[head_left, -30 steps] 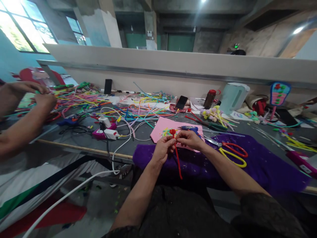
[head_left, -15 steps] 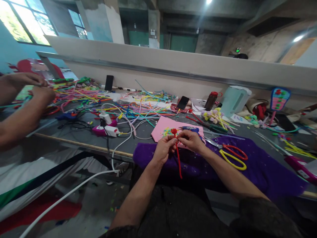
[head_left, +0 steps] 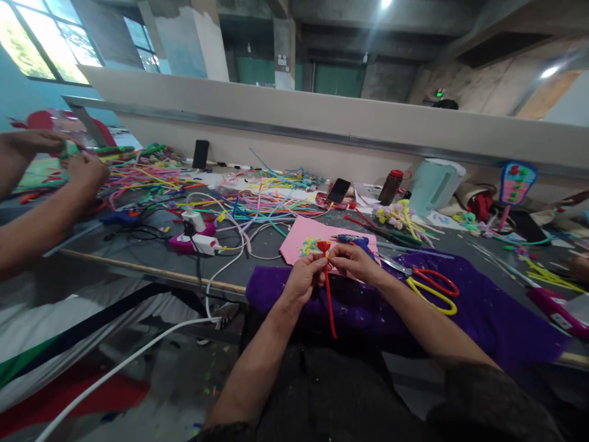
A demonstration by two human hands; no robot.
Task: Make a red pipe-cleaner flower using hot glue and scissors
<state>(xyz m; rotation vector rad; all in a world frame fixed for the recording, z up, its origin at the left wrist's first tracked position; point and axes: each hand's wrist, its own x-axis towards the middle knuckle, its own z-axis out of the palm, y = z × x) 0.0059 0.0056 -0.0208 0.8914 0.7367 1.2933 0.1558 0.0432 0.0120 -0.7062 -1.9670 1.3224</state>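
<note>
A red pipe cleaner (head_left: pixel 330 307) hangs down from between my hands, its upper end bent into a small red shape. My left hand (head_left: pixel 304 276) pinches it from the left. From the right, the fingertips of my right hand (head_left: pixel 354 261) close on it at the same spot, just under the red shape. Behind my hands lies a pink sheet (head_left: pixel 294 236) with small yellow and green cut pieces (head_left: pixel 311 245) on it. A blue glue gun (head_left: pixel 359 240) rests on the sheet's right side. Scissors (head_left: pixel 426 285) with red and yellow handles lie right of my right hand.
A purple cloth (head_left: pixel 464 307) covers the table's front edge. Left are a power strip (head_left: pixel 181 244) and a white cable (head_left: pixel 230 258). Many coloured pipe cleaners (head_left: pixel 257 205) spread behind. A bottle (head_left: pixel 391 187) and a pale green jug (head_left: pixel 435 187) stand at the back. Another person's hands (head_left: pixel 85 169) work at far left.
My hands stay almost in place while the red pipe cleaner's hanging end has dropped slightly lower. The other person's hands have shifted, and a light green piece now shows between them.
</note>
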